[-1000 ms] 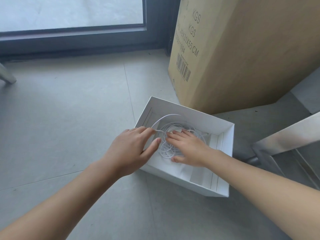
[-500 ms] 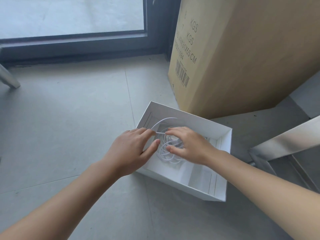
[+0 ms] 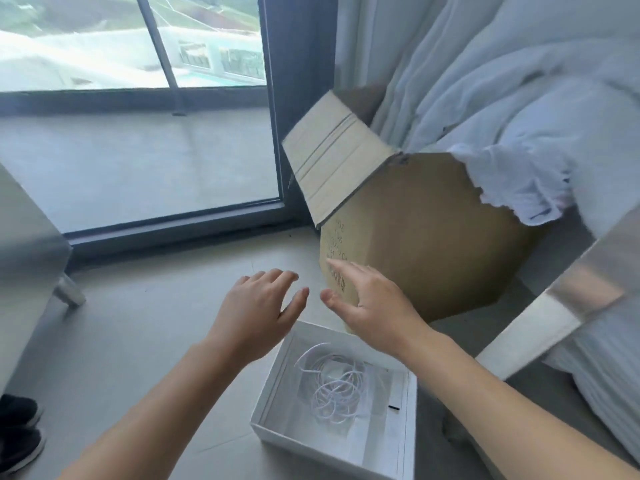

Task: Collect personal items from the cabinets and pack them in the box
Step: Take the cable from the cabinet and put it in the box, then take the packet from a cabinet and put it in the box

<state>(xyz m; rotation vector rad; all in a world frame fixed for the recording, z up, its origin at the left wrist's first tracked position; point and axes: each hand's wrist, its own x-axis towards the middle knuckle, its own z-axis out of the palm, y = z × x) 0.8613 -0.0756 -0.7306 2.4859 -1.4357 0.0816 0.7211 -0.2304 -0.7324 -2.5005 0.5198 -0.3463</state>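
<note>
**Both grips open and empty above the white box, cable coiled inside**

The left grip (image 3: pixel 256 313) hovers over the floor (image 3: pixel 138 341) with its fingers straight and spread, holding nothing. The right grip (image 3: pixel 367 303) hangs just beside it, thumb tips near each other but apart. It too is flat, spread wide and empty, and its fingertips show against the printed side of the cardboard box (image 3: pixel 426 244).

Below both grips, toward the wrists, the white box (image 3: pixel 332 448) sits open-topped on the floor, and the right forearm crosses above its far right corner. Inside it a white cable (image 3: pixel 332 389) lies in a loose coil under the right wrist, touched by neither grip.

Beyond the right grip the cardboard box stands with one flap (image 3: pixel 332 161) raised and tilted toward the window (image 3: pixel 138 150). White bedding (image 3: pixel 519 133) drapes over its far side. Well to the left of the left grip are a grey piece of furniture (image 3: pixel 24 254) and a pair of dark shoes (image 3: pixel 17 431).
</note>
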